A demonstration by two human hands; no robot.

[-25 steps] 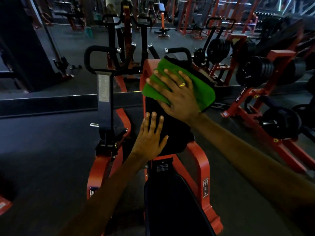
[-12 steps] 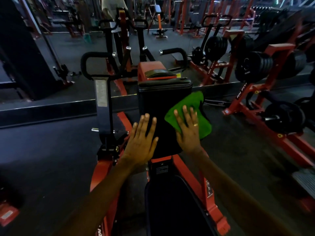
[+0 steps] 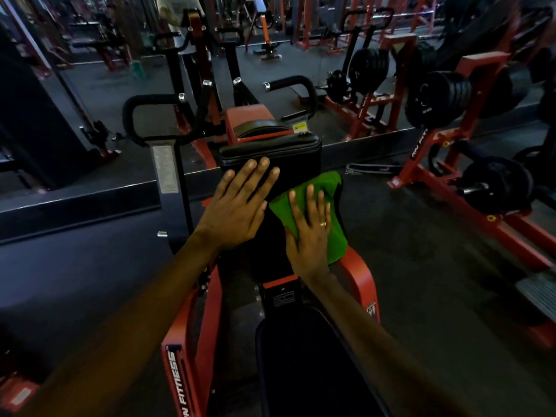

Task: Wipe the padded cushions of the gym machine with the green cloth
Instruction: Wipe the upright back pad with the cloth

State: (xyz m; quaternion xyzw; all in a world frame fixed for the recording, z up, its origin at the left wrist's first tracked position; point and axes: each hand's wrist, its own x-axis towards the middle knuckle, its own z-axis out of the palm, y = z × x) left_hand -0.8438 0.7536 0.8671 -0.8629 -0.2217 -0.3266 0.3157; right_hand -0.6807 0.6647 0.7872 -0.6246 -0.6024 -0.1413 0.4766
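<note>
Dim gym, dark floor (image 3: 421,266), red frame (image 3: 361,278). The black pad (image 3: 270,155) stands upright, facing the person. The right hand (image 3: 310,236), fingers straight, presses the green cloth (image 3: 326,188) on its right half; the left hand (image 3: 237,212) lies flat alongside, seemingly touching.

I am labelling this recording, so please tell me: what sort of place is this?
Most likely a gym. Black weight plates hang on red racks, and the right hand presses a green cloth on a machine's padded cushion.
</note>
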